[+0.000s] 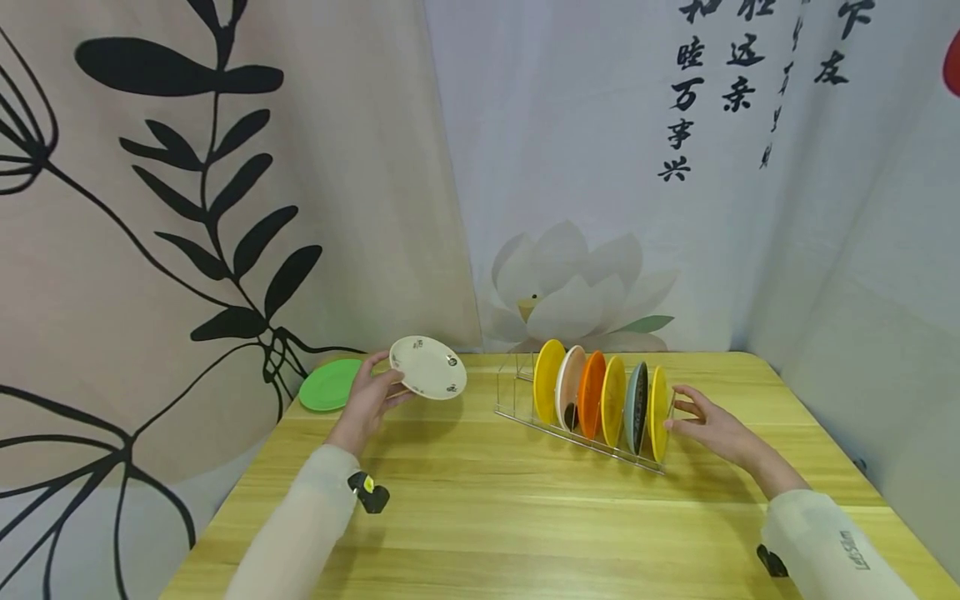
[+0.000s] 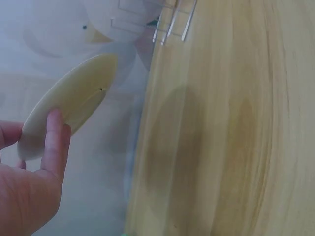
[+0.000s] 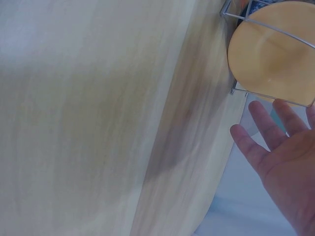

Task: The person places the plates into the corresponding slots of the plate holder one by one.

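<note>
My left hand (image 1: 369, 398) pinches the rim of a small white plate (image 1: 427, 367) with dark printed motifs, tilted above the table. In the left wrist view that plate (image 2: 74, 98) is seen nearly edge-on, fingers on its underside and the thumb partly out of frame. A wire plate rack (image 1: 504, 410) holds several upright plates: yellow (image 1: 549, 379), pale pink, orange (image 1: 591, 395), yellow, grey-blue and an end yellow one (image 1: 657, 414). At the rack's right end is my right hand (image 1: 705, 425), fingers spread near the end wire; in the right wrist view its fingers (image 3: 268, 129) look extended.
A green plate (image 1: 328, 386) lies flat at the table's back left corner, behind the left hand. The wooden table (image 1: 480, 525) meets a printed curtain (image 1: 375, 167) along its back edge. The rack's left slots hold no plates.
</note>
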The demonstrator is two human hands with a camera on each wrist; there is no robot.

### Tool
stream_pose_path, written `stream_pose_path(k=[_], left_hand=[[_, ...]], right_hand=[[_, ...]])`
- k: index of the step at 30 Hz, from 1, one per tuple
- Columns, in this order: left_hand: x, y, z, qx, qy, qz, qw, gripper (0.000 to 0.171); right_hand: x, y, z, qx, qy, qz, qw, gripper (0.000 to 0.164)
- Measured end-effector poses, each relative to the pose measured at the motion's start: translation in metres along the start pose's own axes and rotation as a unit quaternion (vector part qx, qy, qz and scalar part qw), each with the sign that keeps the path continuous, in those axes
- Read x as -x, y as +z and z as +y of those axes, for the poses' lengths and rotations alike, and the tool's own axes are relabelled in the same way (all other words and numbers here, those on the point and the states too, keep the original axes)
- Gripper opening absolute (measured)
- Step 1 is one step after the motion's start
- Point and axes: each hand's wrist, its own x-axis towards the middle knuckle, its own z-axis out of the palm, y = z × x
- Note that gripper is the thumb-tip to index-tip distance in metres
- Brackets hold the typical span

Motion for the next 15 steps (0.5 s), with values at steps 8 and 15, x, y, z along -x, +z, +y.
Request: stream_pose_path(k=[8, 15], left_hand=[[0.001, 0.012, 0.011, -0.002, 0.004, -0.017, 0.9999, 0.061], [0.001, 0.022, 0.021, 0.007, 0.017, -0.027, 0.9995, 0.062]], right_hand=[[0.001, 0.0, 0.001, -0.001, -0.004, 0.002, 1.0, 0.083], [0.0, 0.0, 0.001, -0.001, -0.002, 0.001, 1.0, 0.083]])
